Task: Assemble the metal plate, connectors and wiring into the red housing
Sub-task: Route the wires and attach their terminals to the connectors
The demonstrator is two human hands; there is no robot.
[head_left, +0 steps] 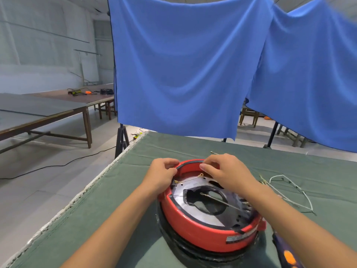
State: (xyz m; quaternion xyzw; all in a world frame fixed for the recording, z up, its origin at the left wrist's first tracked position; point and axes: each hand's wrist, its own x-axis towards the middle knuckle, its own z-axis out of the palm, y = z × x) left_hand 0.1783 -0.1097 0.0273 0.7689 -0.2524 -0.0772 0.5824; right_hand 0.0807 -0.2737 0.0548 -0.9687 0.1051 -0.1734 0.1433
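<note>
Head view: red housing (202, 235) sits on green cloth (119, 200), metal plate (193, 202) inside it. Left hand (162, 175) curls closed over housing's far-left rim. Right hand (226, 173) pinches thin wire (190, 178) at housing's far rim; wire runs left across plate. Loose white wiring (289, 187) lies right of housing.

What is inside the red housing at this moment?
Inside the red housing lies a metal plate with a large dark opening, crossed by thin wires. Both hands cover the far rim; what they pinch is hidden.
</note>
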